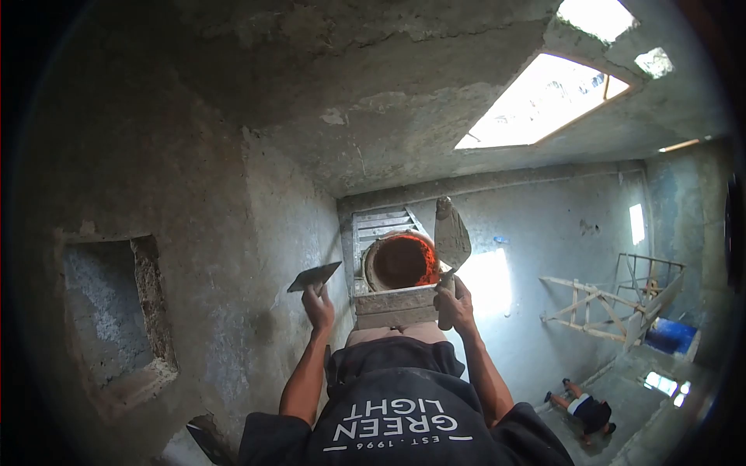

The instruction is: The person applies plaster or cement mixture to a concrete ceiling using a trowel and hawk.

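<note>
My left hand (318,307) is closed around the handle of a flat plastering float (315,276), its plate held level near the wall. On the other side, my right hand (457,307) grips a pointed trowel (451,235) by its handle. The blade points up and away from me, coated with grey mortar. Between the tools and just beyond my legs stands a round bucket (372,268) with an orange-red inner side. Brown-grey material shows inside it. The trowel overlaps the view just right of its rim.
Below me are wooden planks (396,304) and a slatted frame (382,220). The rough wall (287,225) on my left has a recessed opening (113,311). A wooden trestle (598,307) stands lower right, near a blue object (671,335). Another person (588,412) is on the floor level below.
</note>
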The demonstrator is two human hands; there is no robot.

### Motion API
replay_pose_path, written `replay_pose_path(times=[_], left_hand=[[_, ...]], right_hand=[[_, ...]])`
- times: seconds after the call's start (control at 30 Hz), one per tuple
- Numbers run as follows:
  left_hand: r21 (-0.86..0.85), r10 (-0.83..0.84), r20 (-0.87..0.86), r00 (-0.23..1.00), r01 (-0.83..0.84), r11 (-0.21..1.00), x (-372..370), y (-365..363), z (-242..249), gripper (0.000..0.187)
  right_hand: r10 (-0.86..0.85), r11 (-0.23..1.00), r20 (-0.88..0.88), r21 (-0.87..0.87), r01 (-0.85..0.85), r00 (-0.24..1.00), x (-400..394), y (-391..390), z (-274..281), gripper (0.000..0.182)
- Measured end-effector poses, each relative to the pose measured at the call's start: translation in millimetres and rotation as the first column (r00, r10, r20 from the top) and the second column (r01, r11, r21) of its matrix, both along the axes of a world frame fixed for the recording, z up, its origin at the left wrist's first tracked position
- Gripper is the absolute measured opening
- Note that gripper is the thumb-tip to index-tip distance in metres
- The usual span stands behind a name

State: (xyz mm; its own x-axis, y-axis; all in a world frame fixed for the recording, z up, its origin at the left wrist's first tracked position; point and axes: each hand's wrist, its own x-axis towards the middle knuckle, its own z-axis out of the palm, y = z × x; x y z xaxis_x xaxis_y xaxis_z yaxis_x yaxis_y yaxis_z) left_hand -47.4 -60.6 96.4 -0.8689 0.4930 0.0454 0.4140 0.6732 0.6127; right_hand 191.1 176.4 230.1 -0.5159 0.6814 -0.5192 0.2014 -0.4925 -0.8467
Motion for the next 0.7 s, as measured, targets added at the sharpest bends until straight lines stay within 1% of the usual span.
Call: replay_pose_path(times=[0.03, 0.07, 0.13, 0.17, 0.2, 0.23, 0.27, 0.3, 0.37, 0.4, 0.47, 0.5, 0.57, 0.6, 0.63, 0.67, 0.7], left_hand=[[-0.016, 0.000, -0.072, 0.997, -0.001, 1.000, -0.3, -4.5, 14.4, 0.024], [-0.022, 0.002, -0.038, 0.999, -0.003, 1.000, 0.0, -9.9, 29.9, 0.025], [-0.054, -0.015, -0.149, 0.989, 0.007, 0.998, -0.6, -24.7, 37.4, 0.027], [-0.075, -0.029, -0.184, 0.983, 0.015, 0.997, 1.8, -31.7, 38.7, 0.028], [-0.073, -0.022, -0.187, 0.982, 0.008, 0.997, 5.5, -36.2, 42.8, 0.028], [-0.098, -0.010, -0.106, 0.994, -0.001, 0.995, 5.6, -38.2, 46.5, 0.030], [-0.128, 0.002, -0.020, 1.000, -0.004, 0.992, 8.0, -41.3, 50.1, 0.032], [-0.127, -0.002, -0.021, 1.000, 0.000, 0.992, 11.3, -44.3, 48.5, 0.032], [-0.123, 0.061, -0.026, 0.998, -0.064, 0.990, 18.0, -49.7, 43.7, 0.035], [-0.123, 0.055, -0.026, 0.998, -0.058, 0.991, 19.8, -49.8, 45.4, 0.035], [-0.059, 0.117, 0.083, 0.990, -0.112, 0.992, 21.6, -48.7, 56.7, 0.033], [-0.059, 0.111, 0.084, 0.990, -0.106, 0.993, 22.8, -47.5, 66.5, 0.033], [-0.044, 0.164, 0.157, 0.974, -0.159, 0.986, 21.9, -43.6, 84.4, 0.030], [0.006, 0.166, 0.133, 0.977, -0.168, 0.986, 21.3, -45.9, 84.9, 0.028], [-0.029, 0.183, 0.163, 0.970, -0.181, 0.983, 20.4, -51.7, 86.2, 0.030], [-0.025, 0.199, 0.179, 0.964, -0.197, 0.980, 19.8, -57.4, 86.3, 0.032], [-0.019, 0.214, 0.195, 0.957, -0.214, 0.977, 19.0, -61.2, 86.2, 0.033]], right_hand=[[0.017, 1.000, -0.012, 0.004, -0.017, 1.000, -2.2, 2.8, 0.1, 0.031], [0.007, 1.000, -0.024, 0.011, -0.007, 1.000, -6.7, 5.6, -0.7, 0.032], [0.000, 1.000, -0.027, 0.011, 0.000, 1.000, -17.1, 12.7, 3.4, 0.033], [0.012, 1.000, -0.033, 0.014, -0.012, 0.999, -19.7, 16.4, 2.6, 0.033], [0.001, 1.000, -0.083, 0.012, 0.000, 0.997, -21.5, 19.6, 0.9, 0.033], [-0.017, 1.000, -0.137, 0.012, 0.019, 0.990, -25.2, 24.1, -1.3, 0.033], [-0.020, 1.000, -0.139, 0.012, 0.022, 0.990, -27.9, 27.5, -3.6, 0.033], [-0.010, 1.000, -0.157, 0.018, 0.012, 0.988, -32.1, 33.1, -5.8, 0.033], [-0.007, 1.000, -0.172, 0.021, 0.011, 0.985, -40.9, 43.5, -4.0, 0.034], [-0.006, 1.000, -0.171, 0.010, 0.008, 0.985, -47.7, 49.4, -1.3, 0.034], [-0.006, 1.000, -0.184, 0.012, 0.009, 0.983, -62.0, 60.7, -3.1, 0.034], [-0.012, 1.000, -0.183, 0.012, 0.014, 0.983, -69.0, 64.7, -7.2, 0.034], [-0.107, 0.994, -0.153, 0.020, 0.111, 0.982, -87.2, 73.9, -15.9, 0.031], [-0.112, 0.993, -0.155, 0.023, 0.117, 0.982, -98.8, 82.4, -20.9, 0.031], [-0.141, 0.981, -0.133, 0.113, 0.156, 0.981, -111.2, 90.7, -25.5, 0.027], [-0.169, 0.960, -0.116, 0.205, 0.190, 0.979, -124.3, 100.8, -28.8, 0.023], [-0.167, 0.959, -0.121, 0.209, 0.190, 0.978, -136.8, 112.2, -31.2, 0.023]])
